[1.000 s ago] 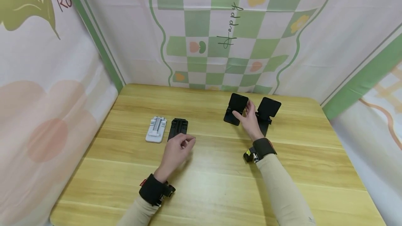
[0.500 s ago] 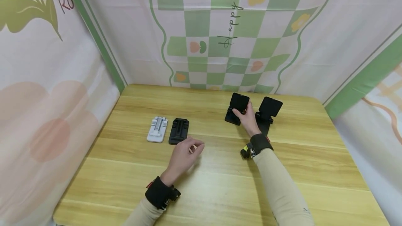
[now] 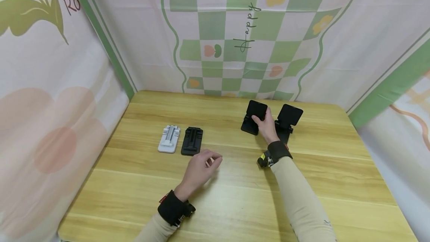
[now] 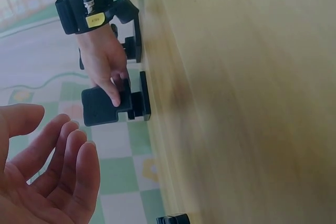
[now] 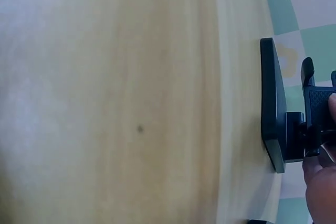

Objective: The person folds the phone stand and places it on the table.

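Observation:
My right hand (image 3: 267, 128) pinches an unfolded black phone stand (image 3: 257, 106) at the back right, its thumb on the front of the raised plate and the fingers behind. In the right wrist view, the stand's flat base (image 5: 270, 98) sits on the table, with a hinged arm and the holder plate above it. A second unfolded black phone stand (image 3: 290, 115) stands just to the right, partly hidden by the hand. My left hand (image 3: 201, 168) hovers over the middle of the table, fingers loosely curled with nothing in them.
On the left side of the wooden table (image 3: 235, 204), a folded white phone stand (image 3: 169, 139) and a folded black phone stand (image 3: 192, 141) lie side by side. A patterned cloth curtain (image 3: 144, 47) hangs behind the table's back edge.
My left hand has drifted right and toward me, away from the folded black phone stand, uncovering it. The right hand stays at the unfolded stand, its thumb slightly higher on the plate.

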### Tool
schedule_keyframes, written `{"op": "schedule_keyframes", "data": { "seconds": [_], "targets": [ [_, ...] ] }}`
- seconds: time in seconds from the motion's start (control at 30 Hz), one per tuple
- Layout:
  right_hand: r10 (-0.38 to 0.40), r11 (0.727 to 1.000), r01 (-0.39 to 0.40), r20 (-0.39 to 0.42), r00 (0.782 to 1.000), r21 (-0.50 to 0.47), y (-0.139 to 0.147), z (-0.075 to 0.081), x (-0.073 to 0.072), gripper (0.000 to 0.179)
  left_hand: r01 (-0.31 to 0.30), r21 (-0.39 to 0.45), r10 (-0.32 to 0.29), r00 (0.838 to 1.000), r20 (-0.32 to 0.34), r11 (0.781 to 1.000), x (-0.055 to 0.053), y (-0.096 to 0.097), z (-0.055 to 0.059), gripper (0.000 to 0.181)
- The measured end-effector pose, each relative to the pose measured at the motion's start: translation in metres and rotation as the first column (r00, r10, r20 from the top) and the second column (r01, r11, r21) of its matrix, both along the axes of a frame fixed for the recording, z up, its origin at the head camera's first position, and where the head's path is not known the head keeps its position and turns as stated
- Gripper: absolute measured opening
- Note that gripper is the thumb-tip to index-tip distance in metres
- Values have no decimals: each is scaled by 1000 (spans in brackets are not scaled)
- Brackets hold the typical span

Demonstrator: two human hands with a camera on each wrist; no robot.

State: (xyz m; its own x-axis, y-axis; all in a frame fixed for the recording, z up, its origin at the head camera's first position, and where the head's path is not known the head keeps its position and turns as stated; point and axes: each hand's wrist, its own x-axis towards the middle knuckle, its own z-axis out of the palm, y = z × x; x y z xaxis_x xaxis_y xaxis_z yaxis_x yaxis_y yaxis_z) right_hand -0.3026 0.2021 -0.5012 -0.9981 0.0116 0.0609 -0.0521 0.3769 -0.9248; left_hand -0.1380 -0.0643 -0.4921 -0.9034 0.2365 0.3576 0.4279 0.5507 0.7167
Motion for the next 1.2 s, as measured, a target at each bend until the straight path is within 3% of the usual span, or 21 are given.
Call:
{"op": "schedule_keyframes", "data": {
  "seconds": [0.27, 0.43, 0.63, 0.93, 1.2],
  "targets": [
    [-68, 994, 66, 15, 998, 85, 4, -4, 2, 78, 13, 4, -13, 1000, 17, 1000, 1, 4, -2, 24],
    [-84, 994, 86, -35, 996, 70, 4, -2, 6, 71, 18, 27, -19, 999, 44, 999, 1, 5, -4, 24],
    [-91, 995, 95, -111, 990, 28, -1, 8, 12, 65, 16, 118, -29, 994, 104, 993, -2, 5, -5, 27],
    [-110, 993, 115, -212, 971, 13, -8, 27, 24, 59, -100, 202, 67, 984, 163, 974, -10, 5, -7, 31],
    [-108, 994, 103, -261, 959, -32, -14, 49, 45, 57, -126, 280, 53, 966, 254, 952, -21, 4, -6, 45]
  ]
}}
